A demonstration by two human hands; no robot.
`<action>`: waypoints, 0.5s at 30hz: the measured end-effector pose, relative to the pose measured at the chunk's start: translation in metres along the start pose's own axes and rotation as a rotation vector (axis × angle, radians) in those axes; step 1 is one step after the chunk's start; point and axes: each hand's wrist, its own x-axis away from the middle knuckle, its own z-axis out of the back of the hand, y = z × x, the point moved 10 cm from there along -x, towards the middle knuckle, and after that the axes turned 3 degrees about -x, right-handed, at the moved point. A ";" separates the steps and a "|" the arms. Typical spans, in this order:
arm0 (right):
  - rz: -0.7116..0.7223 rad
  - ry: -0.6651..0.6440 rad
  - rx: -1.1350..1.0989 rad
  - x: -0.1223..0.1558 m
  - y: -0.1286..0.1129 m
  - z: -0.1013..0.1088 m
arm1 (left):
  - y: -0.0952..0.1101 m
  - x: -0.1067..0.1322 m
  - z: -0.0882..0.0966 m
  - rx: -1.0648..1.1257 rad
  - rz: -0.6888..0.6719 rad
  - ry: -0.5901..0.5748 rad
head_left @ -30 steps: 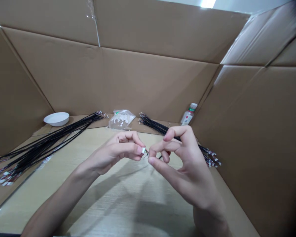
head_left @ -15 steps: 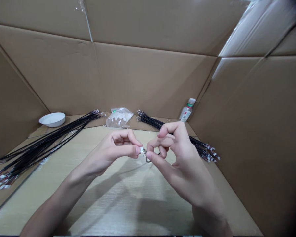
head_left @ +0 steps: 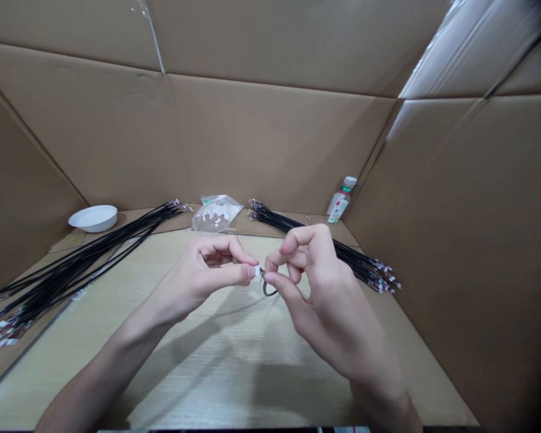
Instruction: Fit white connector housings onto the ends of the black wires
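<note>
Between the thumb and forefinger of my left hand (head_left: 211, 270) is a small white connector housing (head_left: 257, 270). My right hand (head_left: 318, 288) pinches the thin wire ends (head_left: 262, 275) of a dark cable right beside the housing. The cable (head_left: 265, 290) curls down in a short loop below my right fingertips, and the rest of it is hidden by the hand. Both hands meet over the middle of the table, with their fingertips almost touching. Whether the wire ends sit inside the housing is too small to tell.
A bundle of black cables (head_left: 85, 258) with white connectors lies at left, another bundle (head_left: 356, 258) at right. A plastic bag (head_left: 216, 213) of white pieces sits at the back, between a white bowl (head_left: 94, 219) and a bottle (head_left: 341, 201). Cardboard walls (head_left: 279, 144) enclose the table (head_left: 198, 373).
My right hand has shifted slightly left, closer to the white connector housing. My left hand keeps nearly the same pinch. The view has moved a little.
</note>
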 end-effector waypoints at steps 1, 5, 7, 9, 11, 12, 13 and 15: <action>0.016 0.018 0.017 0.000 -0.002 0.000 | 0.001 0.001 0.002 -0.015 -0.005 0.017; 0.084 0.079 0.065 0.000 -0.010 -0.001 | 0.010 0.004 0.007 -0.079 -0.050 0.077; 0.115 0.113 0.066 0.000 -0.012 -0.002 | 0.013 0.006 0.009 -0.095 -0.056 0.104; 0.136 0.153 0.063 0.001 -0.014 -0.003 | 0.014 0.008 0.011 -0.102 -0.049 0.133; 0.172 0.190 0.070 0.002 -0.016 -0.003 | 0.016 0.010 0.014 -0.110 -0.049 0.163; 0.203 0.207 0.077 0.003 -0.019 -0.004 | 0.018 0.011 0.015 -0.117 -0.056 0.178; 0.243 0.228 0.088 0.004 -0.023 -0.004 | 0.019 0.012 0.016 -0.123 -0.064 0.193; 0.319 0.259 0.112 0.006 -0.030 -0.005 | 0.021 0.013 0.018 -0.131 -0.075 0.213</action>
